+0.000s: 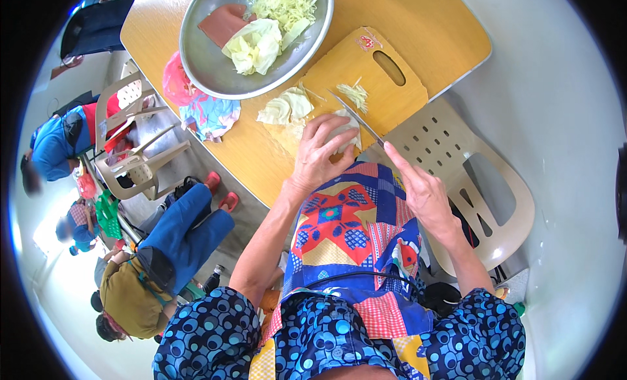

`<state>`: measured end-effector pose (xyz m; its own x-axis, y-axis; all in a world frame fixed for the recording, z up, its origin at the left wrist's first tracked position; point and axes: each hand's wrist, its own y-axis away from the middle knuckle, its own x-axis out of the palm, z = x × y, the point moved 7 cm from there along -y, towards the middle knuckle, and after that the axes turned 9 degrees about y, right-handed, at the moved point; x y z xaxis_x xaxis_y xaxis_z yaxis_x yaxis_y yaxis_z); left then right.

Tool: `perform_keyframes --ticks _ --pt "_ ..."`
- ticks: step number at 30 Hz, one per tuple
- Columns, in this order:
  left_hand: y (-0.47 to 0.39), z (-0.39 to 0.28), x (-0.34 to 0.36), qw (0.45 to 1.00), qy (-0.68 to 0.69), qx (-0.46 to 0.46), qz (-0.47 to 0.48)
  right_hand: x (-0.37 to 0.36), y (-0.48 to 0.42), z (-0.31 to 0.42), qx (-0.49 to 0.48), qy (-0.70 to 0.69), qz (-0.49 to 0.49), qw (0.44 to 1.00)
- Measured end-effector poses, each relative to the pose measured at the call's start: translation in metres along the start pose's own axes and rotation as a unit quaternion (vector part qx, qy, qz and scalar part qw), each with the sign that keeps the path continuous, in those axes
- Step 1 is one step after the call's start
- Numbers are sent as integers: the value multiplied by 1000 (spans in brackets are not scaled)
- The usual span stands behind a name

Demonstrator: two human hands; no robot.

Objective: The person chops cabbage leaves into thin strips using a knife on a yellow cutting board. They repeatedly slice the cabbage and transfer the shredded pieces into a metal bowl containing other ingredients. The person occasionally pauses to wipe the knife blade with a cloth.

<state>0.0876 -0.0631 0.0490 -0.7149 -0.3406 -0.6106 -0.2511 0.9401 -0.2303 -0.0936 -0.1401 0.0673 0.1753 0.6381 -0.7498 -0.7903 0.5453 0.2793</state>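
My right hand (423,191) grips a kitchen knife (356,115), index finger stretched along the spine. Its blade lies against a piece of cabbage (347,132) that my left hand (323,152) presses down with bent fingers. Beneath them is a wooden cutting board (338,69) with an oval handle slot. A small heap of cabbage shreds (356,95) lies just beyond the blade. More cabbage leaves (286,105) rest at the board's left. Above stands a metal basin (205,78) holding shredded cabbage (284,5), whole leaves (254,44) and a flat reddish-brown piece (225,23) I cannot identify.
The wooden table (455,32) has a rounded corner at right. A patterned cloth (213,116) and a pink plastic bag (176,81) sit left of the basin. A beige plastic chair (494,233) stands close on my right. Other people (132,301) and chairs (127,174) are at left.
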Motion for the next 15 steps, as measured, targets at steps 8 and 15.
perform_keyframes --ticks 8,15 --pt "1 1 1 1000 -6 6 1 -3 -11 3 7 0 23 1000" --pt "7 -9 0 995 -96 3 2 -3 -9 -9 -12 -27 -3 1000"
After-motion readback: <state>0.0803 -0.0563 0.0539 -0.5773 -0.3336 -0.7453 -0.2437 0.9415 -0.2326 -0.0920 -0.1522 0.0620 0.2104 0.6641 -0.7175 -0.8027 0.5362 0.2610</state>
